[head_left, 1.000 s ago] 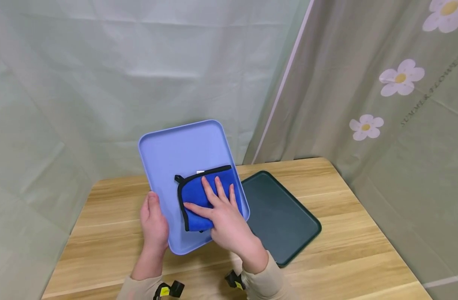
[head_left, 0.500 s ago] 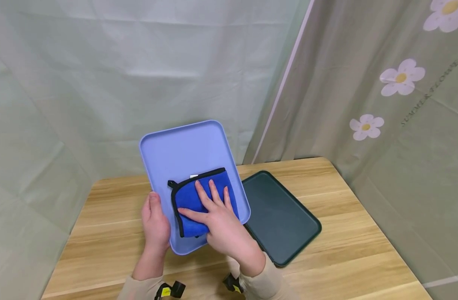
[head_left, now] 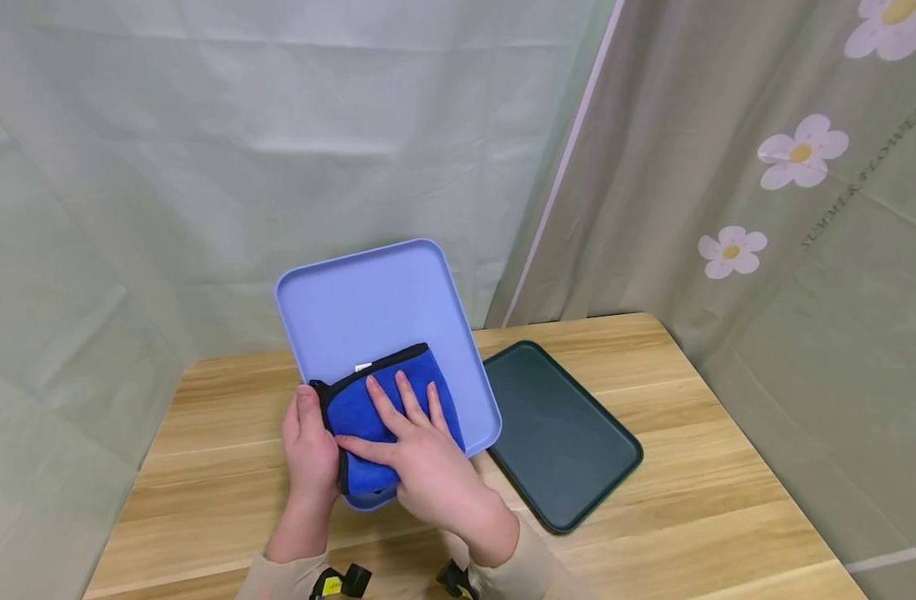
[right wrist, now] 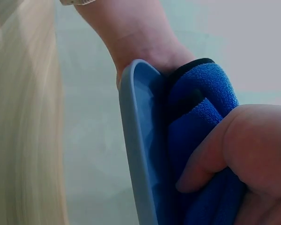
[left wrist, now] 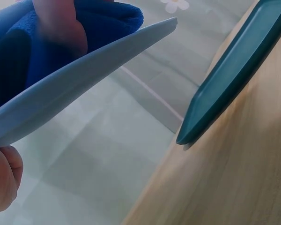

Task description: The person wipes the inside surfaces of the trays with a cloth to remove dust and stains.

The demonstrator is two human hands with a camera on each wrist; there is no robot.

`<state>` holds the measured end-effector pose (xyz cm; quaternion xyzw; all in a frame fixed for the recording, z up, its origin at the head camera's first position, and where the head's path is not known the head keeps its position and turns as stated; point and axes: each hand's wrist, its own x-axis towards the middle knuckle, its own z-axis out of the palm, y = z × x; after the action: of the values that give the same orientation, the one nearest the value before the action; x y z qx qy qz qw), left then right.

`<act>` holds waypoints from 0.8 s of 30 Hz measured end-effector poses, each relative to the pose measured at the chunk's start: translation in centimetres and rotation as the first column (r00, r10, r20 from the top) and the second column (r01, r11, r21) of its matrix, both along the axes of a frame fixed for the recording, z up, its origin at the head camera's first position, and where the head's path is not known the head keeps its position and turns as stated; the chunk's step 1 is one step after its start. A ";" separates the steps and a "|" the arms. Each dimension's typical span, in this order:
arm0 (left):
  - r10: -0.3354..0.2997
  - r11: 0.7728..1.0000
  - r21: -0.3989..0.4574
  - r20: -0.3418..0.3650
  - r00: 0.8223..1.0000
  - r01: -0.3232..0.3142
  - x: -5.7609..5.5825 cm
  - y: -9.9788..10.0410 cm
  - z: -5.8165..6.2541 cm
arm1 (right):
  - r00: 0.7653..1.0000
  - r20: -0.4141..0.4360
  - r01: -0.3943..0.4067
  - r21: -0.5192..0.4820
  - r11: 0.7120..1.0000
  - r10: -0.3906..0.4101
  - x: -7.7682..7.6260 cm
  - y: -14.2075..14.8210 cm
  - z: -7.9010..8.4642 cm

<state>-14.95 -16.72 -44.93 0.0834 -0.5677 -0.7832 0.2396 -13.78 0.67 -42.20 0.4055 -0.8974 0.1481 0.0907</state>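
Observation:
My left hand (head_left: 310, 450) grips the left edge of a light blue tray (head_left: 367, 300), thumb along the rim and curled fingers (left wrist: 4, 173) under it. The tray is held up, tilted towards me. A folded blue towel (head_left: 356, 417) with black edging, a small loop and a white tag lies on the tray's lower part. My right hand (head_left: 438, 475) presses flat on the towel with fingers spread. Its thumb (right wrist: 203, 164) rests against the fuzzy folds in the right wrist view. The towel's left edge meets my left thumb and hides the tray's lower middle.
A dark green tray (head_left: 566, 433) lies at an angle on the wooden table (head_left: 698, 492), right of the light blue one. Pale curtains (head_left: 165, 167) hang behind the table, and a flowered curtain (head_left: 840, 317) is at the right.
My right hand has slid the towel down and left across the light blue tray, up to my left thumb. The left hand and both trays have stayed nearly in place.

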 end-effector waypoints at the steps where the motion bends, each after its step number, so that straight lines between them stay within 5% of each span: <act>1: 0.000 1.000 0.000 -0.003 1.000 0.000 0.0 0.0 0.0 | 1.000 0.003 -0.001 -0.001 1.000 0.001 -0.1 0.0 0.0; 15: -0.002 1.000 0.017 -0.045 0.999 0.003 -0.1 0.0 -0.1 | 0.999 0.048 -0.017 0.007 1.000 0.016 -1.2 1.6 0.3; 24: 0.049 0.999 -0.016 0.033 0.998 -0.049 0.2 -0.3 0.3 | 0.996 0.074 0.043 -0.051 0.998 -0.039 -2.2 3.1 0.4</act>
<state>-14.79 -17.06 -44.59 0.1084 -0.5754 -0.7712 0.2499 -15.98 3.74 -41.77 0.3787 -0.9042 0.1844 0.0714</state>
